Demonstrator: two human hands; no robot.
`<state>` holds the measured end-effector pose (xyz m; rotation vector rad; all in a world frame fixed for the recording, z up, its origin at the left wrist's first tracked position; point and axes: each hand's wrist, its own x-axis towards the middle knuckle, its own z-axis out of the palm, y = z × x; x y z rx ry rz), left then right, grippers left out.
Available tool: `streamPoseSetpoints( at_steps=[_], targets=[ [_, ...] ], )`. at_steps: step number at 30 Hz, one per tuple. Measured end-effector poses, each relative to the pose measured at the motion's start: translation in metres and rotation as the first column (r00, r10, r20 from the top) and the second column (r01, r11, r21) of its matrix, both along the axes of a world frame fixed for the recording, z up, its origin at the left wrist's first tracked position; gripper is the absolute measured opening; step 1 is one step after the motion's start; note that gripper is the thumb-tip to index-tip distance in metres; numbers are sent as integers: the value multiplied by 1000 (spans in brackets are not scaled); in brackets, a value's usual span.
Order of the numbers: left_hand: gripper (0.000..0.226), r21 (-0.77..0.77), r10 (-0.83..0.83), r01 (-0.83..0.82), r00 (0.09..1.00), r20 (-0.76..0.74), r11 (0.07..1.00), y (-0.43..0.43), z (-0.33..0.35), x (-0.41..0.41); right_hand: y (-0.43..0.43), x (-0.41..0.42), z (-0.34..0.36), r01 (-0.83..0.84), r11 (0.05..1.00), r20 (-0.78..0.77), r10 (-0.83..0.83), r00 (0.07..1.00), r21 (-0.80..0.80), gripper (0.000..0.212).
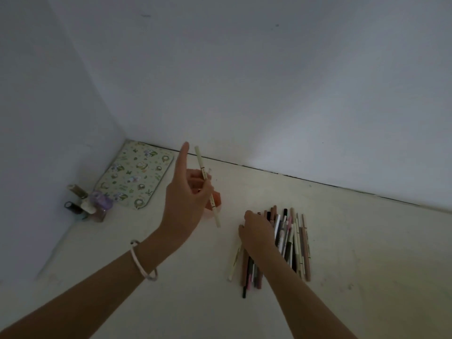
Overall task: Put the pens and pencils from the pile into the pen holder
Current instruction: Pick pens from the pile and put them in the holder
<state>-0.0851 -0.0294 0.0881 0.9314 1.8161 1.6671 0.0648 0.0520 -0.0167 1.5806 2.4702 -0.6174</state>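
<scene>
My left hand (pixel 186 204) holds a cream pen (pixel 201 165) tilted, in front of the orange-pink pen holder (pixel 216 200), which it mostly hides; the index finger points up. A second pale pen (pixel 209 172) seems to stand in the holder. My right hand (pixel 256 234) rests palm-down on the left side of the pile of pens and pencils (pixel 291 241), fingers on the pens; whether it grips one is hidden.
A floral-patterned pad (pixel 137 174) lies in the back left corner against the walls. Several small bottles (pixel 88 204) stand just left of it. The white surface (pixel 367 241) stretches to the right of the pile. A bangle is on my left wrist.
</scene>
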Motion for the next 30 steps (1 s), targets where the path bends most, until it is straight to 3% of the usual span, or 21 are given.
streamPoseSetpoints(
  at_steps=[5,7,10,13,15,18,20,22,25,30],
  targets=[
    [79,34,96,-96,995,-13,995,-16,7,-27,-7,-13,-7,-2,1000,35,2,999,3,11],
    [75,75,168,-165,985,-31,983,-22,11,-39,-5,-15,-5,51,997,-65,-54,996,-53,4],
    [71,160,308,-300,951,-24,940,-27,16,-61,12,-16,14,226,964,-298,-258,919,-139,15],
    [68,176,386,-367,919,-84,913,-24,11,-78,34,-22,51,377,903,-561,-425,710,-207,8],
    [67,174,380,-354,913,-151,919,-20,3,-79,45,-30,80,418,856,-715,-496,493,-306,8],
    [67,86,286,-272,908,-307,958,-18,-17,-75,47,-46,119,393,807,-829,-534,168,-440,12],
    [62,-13,194,-219,888,-416,976,-22,-31,-72,40,-56,136,376,816,-868,-494,57,-440,13],
    [44,-97,93,-183,807,-583,978,-29,-43,-70,32,-64,142,370,831,-896,-443,-11,-416,13],
    [21,-106,39,-188,639,-768,976,-39,-49,-72,17,-77,138,384,866,-939,-345,-6,-320,12],
    [19,-26,172,-241,762,-624,970,-58,-42,-73,-11,-94,104,289,953,-957,5,289,92,12]
  ],
)
